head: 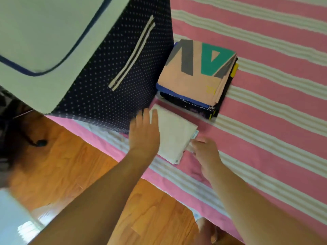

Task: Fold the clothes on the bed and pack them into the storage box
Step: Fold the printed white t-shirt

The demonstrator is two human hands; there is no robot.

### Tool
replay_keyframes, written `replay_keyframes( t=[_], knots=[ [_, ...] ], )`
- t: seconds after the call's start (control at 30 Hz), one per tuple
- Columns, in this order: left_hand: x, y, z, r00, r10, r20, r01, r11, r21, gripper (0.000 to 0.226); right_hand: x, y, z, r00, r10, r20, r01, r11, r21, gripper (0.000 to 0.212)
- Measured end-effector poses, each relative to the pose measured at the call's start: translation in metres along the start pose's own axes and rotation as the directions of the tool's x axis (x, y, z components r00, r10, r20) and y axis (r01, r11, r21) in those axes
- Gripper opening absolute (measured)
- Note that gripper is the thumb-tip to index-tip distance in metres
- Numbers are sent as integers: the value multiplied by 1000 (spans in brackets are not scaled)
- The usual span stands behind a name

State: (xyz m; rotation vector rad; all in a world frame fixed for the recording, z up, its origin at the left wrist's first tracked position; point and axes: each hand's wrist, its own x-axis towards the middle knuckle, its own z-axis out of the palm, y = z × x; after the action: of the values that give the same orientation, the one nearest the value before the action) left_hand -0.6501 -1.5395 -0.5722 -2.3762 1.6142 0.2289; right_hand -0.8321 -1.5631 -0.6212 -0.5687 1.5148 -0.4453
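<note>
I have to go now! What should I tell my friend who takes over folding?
Left hand: flat, fingers straight, on the folded white cloth.
Right hand: grip pinches that cloth's near corner.
Stack of folded clothes lies on the bed, beside the box.
Done: folding, by the look of it.
Left: put the cloth and stack into the box.

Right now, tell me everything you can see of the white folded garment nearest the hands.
The white folded garment is plain white, thin-looking fabric, folded into a flat rectangle lying askew on the pink striped bedcover near the bed's edge. It sits between the dotted storage box and the stack of folded clothes, apart from the stack. The left hand lies flat on its left edge; the right hand pinches its right corner, where a pale blue label shows.
</note>
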Motion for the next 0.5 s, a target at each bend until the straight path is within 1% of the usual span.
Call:
replay_keyframes(
  t=[0.03,0.07,0.13,0.17,0.23,0.27,0.33,0.37,0.43,0.47,0.5],
  knots=[
    [-9,13,16,995,88,56,-85,995,-49,69,7,10,-9,995,-27,-92,22,998,-57,13],
    [-17,26,33,980,160,116,-148,984,-101,69,9,16,-21,986,-36,-162,25,997,-72,18],
    [-27,47,64,956,206,208,-167,968,-189,67,-1,26,-57,970,-73,-230,47,992,-117,22],
    [-26,54,76,956,200,216,-163,971,-176,67,-10,30,-78,969,-122,-216,83,980,-181,20],
    [-21,64,89,960,143,240,-115,985,-128,68,-32,42,-131,965,-196,-173,137,943,-305,20],
    [-16,66,91,955,110,274,-80,990,-118,67,-43,47,-159,968,-186,-168,116,927,-357,21],
    [-12,76,85,923,46,381,-32,999,-43,69,-66,58,-222,962,-153,-228,48,911,-409,25],
    [-10,89,74,894,16,447,-7,1000,-21,74,-81,62,-260,951,-149,-272,16,900,-436,28],
    [-8,108,44,787,-111,607,150,989,-13,94,-105,68,-317,948,-155,-278,-27,832,-555,30],
    [-13,139,24,737,-97,669,142,990,-13,96,-126,70,-351,939,-158,-306,-62,797,-600,29],
    [-23,168,5,722,-32,691,103,993,-62,82,-138,70,-377,934,-151,-324,-88,781,-618,29]
  ],
)
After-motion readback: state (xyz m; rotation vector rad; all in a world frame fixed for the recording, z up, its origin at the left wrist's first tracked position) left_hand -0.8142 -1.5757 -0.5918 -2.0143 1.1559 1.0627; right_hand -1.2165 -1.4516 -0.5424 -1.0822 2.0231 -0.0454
